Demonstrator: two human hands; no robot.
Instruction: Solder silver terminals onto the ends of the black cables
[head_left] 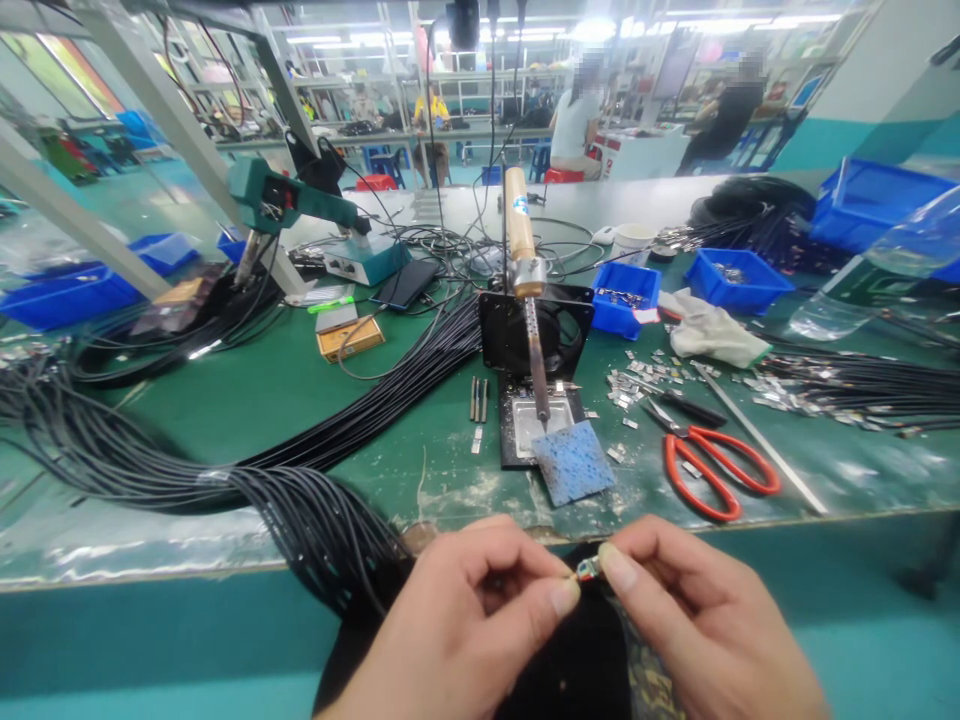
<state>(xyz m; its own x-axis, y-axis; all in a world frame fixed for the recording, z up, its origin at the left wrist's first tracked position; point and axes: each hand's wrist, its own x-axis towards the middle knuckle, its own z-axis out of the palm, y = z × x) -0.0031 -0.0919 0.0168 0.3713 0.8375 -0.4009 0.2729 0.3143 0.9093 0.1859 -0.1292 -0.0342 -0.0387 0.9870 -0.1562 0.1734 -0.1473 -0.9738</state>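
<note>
My left hand point(480, 600) and my right hand point(694, 610) meet just in front of the bench edge, both closed in a pinch. Between thumb and forefinger, the right one grips a small silvery connector point(589, 568) with bits of red and green at its near end. The left fingertips close at that coloured end; what they pinch is too small and hidden to name. Beyond the hands lies a blue sponge point(576, 463). Above it a soldering iron point(525, 270) with a wooden handle points tip-down over a metal tray point(529, 428).
Black cables point(322, 430) cross the bench at left and hang over its edge. At right are red-handled scissors point(712, 465), scattered metal connectors point(634, 385), a white glove point(716, 335) and blue bins point(626, 300). A black fan point(491, 335) stands behind the tray. People sit farther back.
</note>
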